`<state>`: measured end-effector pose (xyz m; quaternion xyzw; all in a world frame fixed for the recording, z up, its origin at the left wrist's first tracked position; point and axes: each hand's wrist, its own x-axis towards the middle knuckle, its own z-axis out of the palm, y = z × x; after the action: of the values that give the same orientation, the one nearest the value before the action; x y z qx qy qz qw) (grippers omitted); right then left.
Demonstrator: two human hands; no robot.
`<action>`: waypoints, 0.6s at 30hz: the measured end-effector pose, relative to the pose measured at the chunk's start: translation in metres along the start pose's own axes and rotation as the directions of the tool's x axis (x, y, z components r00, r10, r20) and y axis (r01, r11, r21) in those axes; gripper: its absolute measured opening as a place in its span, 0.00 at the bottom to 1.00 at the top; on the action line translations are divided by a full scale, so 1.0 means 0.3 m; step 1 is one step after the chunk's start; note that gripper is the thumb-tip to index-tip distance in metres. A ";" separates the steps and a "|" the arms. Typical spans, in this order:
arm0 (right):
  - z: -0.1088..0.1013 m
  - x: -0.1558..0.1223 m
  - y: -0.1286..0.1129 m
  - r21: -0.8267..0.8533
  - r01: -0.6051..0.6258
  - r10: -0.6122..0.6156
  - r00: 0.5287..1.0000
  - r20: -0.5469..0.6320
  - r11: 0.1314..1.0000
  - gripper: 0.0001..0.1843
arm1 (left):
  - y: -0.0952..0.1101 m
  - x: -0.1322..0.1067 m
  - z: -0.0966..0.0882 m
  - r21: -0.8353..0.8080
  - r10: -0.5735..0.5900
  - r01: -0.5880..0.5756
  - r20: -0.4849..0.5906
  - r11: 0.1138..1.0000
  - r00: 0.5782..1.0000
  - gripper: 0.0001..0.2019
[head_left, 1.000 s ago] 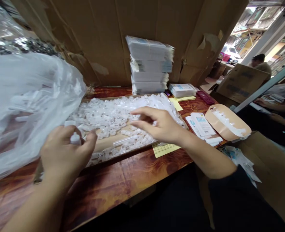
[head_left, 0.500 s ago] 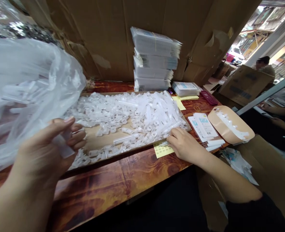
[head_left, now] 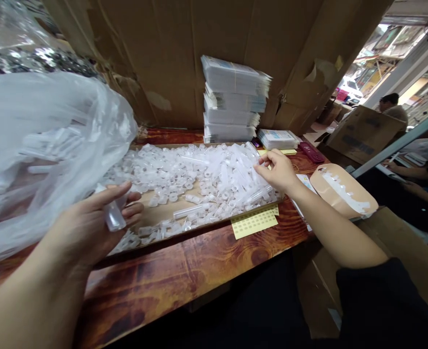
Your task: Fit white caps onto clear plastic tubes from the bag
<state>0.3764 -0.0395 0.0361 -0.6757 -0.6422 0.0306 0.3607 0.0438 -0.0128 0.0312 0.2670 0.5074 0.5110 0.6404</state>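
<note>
While my left hand point(head_left: 86, 220) pinches a clear tube point(head_left: 115, 218), my right hand point(head_left: 277, 169) bends over the right edge of the cardboard tray point(head_left: 161, 212).

The tube tilts near the tray's left end; whether my right fingertips pinch anything, I cannot tell. Plastic pieces point(head_left: 231, 169) heap in the tray; a yellow sheet point(head_left: 253, 224) lies at its near edge, a peach container point(head_left: 355, 179) farther right.
</note>
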 end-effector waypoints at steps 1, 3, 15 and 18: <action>0.011 0.031 -0.002 -0.024 -0.077 0.078 0.996 0.034 0.997 0.09 | -0.001 0.007 -0.004 0.019 0.006 -0.006 -0.024 1.000 1.000 0.10; 0.030 0.065 -0.009 -0.084 -0.147 0.152 0.987 0.055 0.986 0.12 | -0.001 0.020 -0.015 0.066 0.049 -0.045 -0.065 0.997 0.997 0.13; 0.192 0.020 -0.247 0.039 0.475 -0.427 0.749 0.507 0.879 0.06 | -0.007 0.031 -0.054 0.172 0.254 -0.263 0.069 0.949 0.965 0.43; 0.291 0.021 -0.324 -0.047 0.526 -0.387 0.680 0.622 0.849 0.06 | -0.017 0.025 -0.054 0.274 0.308 -0.333 0.133 0.902 0.942 0.39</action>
<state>0.2513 -0.0030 0.0257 -0.4842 -0.8696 0.0758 0.0605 0.0306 -0.0103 0.0184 0.4602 0.4983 0.5168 0.5224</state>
